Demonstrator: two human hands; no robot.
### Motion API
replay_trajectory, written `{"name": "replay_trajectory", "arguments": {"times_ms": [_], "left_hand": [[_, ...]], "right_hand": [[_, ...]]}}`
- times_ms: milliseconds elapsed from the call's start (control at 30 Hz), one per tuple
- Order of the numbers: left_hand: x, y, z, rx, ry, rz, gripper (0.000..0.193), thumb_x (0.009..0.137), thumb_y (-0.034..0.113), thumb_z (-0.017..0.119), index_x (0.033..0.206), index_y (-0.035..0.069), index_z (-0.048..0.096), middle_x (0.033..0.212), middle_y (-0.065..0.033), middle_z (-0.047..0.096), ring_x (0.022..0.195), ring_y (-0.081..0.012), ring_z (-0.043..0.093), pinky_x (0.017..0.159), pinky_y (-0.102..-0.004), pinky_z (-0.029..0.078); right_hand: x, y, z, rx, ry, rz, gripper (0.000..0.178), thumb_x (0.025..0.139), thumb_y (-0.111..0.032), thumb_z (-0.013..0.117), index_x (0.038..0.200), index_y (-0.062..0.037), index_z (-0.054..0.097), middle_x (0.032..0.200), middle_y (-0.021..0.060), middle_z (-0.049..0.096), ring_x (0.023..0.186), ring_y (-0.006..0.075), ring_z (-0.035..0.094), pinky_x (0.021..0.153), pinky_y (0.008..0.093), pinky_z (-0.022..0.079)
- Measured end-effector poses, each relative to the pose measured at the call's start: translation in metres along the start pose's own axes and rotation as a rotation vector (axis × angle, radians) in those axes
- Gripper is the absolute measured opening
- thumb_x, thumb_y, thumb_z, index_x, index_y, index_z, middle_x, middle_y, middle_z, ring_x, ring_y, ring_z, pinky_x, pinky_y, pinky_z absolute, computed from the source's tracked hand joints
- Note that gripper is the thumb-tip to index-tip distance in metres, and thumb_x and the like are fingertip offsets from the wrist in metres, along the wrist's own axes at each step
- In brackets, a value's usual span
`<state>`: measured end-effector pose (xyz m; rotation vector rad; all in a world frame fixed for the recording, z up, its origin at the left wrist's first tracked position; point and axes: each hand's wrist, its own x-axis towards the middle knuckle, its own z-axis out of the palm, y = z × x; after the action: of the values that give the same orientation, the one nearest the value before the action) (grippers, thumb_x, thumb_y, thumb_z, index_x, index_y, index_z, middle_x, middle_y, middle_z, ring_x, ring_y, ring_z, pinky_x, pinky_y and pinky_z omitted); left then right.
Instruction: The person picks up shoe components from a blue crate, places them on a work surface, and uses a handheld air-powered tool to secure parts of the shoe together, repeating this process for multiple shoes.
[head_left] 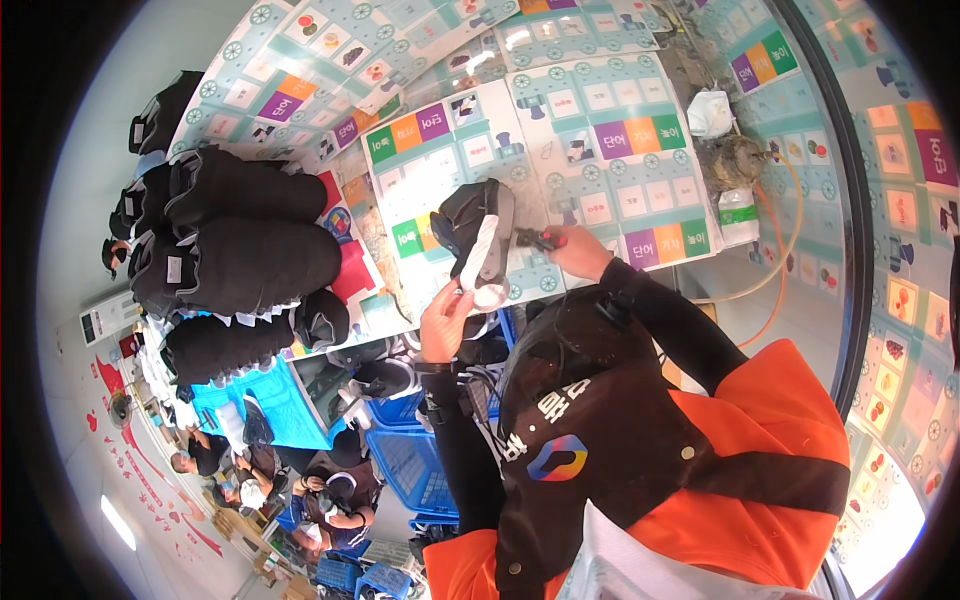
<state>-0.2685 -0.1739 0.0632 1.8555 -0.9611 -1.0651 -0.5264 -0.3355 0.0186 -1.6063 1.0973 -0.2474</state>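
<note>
A shoe (pixel 462 222) with a dark upper lies tipped on its side on the patterned sheet that covers the table (pixel 445 145). Along its grey sole runs a white band. My left hand (pixel 445 322) grips the shoe at its near, pale end, fingers closed on it. Close beside the sole, my right hand (pixel 582 253) is closed round a small tool (pixel 540 239) with a red and black handle and a dark head. Its exact kind is unclear, and I cannot tell if its tip touches the sole.
Several black shoe uppers (pixel 245 265) are piled at the left of the table. Blue crates (pixel 410 465) and more shoes (pixel 385 378) are below the near edge. A hose (pixel 790 235) hangs at right, by a white-and-green pack (pixel 738 215). Other people work at lower left.
</note>
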Motion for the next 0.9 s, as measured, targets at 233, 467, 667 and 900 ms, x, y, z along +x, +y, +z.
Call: {"name": "replay_trajectory", "arguments": {"times_ms": [233, 467, 667, 900], "left_hand": [[0.077, -0.078, -0.040, -0.179, 0.016, -0.090, 0.039, 0.091, 0.015, 0.077, 0.121, -0.001, 0.057, 0.103, -0.0121, 0.069, 0.073, -0.0126, 0.063, 0.064, -0.0260, 0.053], [0.166, -0.102, -0.042, -0.143, -0.493, -0.306, 0.060, 0.090, 0.023, 0.077, 0.141, 0.015, 0.048, 0.108, 0.0052, 0.064, 0.071, -0.0046, 0.052, 0.055, -0.0197, 0.039], [0.153, -0.028, -0.030, 0.296, 0.063, 0.071, 0.040, 0.088, 0.039, 0.078, 0.103, 0.003, 0.071, 0.098, -0.0146, 0.075, 0.088, -0.0264, 0.070, 0.080, -0.0353, 0.053], [0.094, 0.095, -0.058, 0.784, 0.302, 0.508, 0.024, 0.098, 0.021, 0.061, 0.086, 0.001, 0.064, 0.088, -0.0155, 0.061, 0.078, -0.0387, 0.062, 0.071, -0.0485, 0.050]], "right_hand": [[0.002, 0.014, 0.011, 0.239, -0.372, 0.183, 0.031, 0.072, -0.015, 0.074, 0.099, 0.0007, 0.072, 0.082, 0.0124, 0.071, 0.069, 0.0256, 0.069, 0.060, 0.0342, 0.050], [-0.029, 0.006, -0.032, 0.286, 0.089, 0.209, 0.037, 0.080, -0.017, 0.077, 0.112, -0.0031, 0.068, 0.086, 0.0027, 0.067, 0.066, 0.0088, 0.058, 0.056, 0.0265, 0.046], [-0.054, 0.008, -0.072, 0.530, 0.181, 0.203, 0.027, 0.081, 0.000, 0.069, 0.108, 0.0034, 0.065, 0.092, 0.0044, 0.069, 0.082, 0.0116, 0.065, 0.077, 0.0259, 0.051], [-0.031, 0.004, -0.082, 0.623, 0.120, 0.128, 0.032, 0.082, 0.005, 0.061, 0.114, 0.0036, 0.063, 0.098, 0.0079, 0.070, 0.095, 0.0177, 0.068, 0.093, 0.0298, 0.050]]}}
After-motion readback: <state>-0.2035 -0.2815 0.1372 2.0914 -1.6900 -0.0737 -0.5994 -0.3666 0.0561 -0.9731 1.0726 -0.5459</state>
